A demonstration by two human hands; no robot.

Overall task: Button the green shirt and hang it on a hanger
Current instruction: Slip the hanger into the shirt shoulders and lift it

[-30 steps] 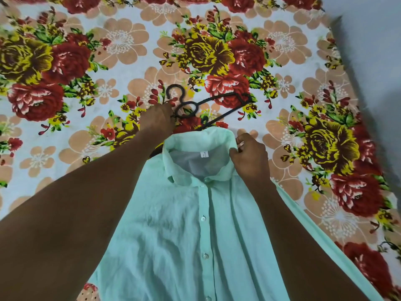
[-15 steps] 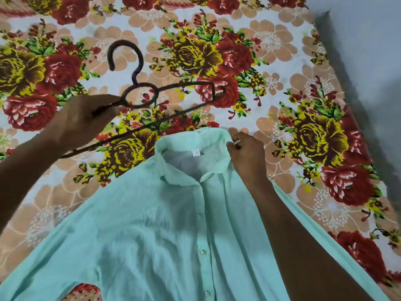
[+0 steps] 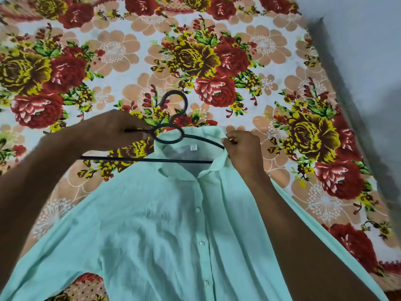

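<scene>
**Hanging in progress: hanger entering the collar**

Lying across a floral bedsheet (image 3: pixel 112 51) is the green shirt (image 3: pixel 165 235), spreading front-up with its collar pointing away from the person and its sleeves running out to both sides. The placket is showing its buttons (image 3: pixel 201 243) fastened down the visible length; the fabric is pale mint, thin and lightly creased. A black hanger (image 3: pixel 169 136) is sitting at the collar, its right arm passing inside the neck opening, its left arm and hook projecting outside over the sheet. The left hand (image 3: pixel 117 129) is gripping the hanger's left arm with curled fingers. The right hand (image 3: pixel 243 152) is pinching the right collar edge beside the hanger's tip. A small white label (image 3: pixel 193 147) is showing inside the neck; its print is too small to read.
</scene>
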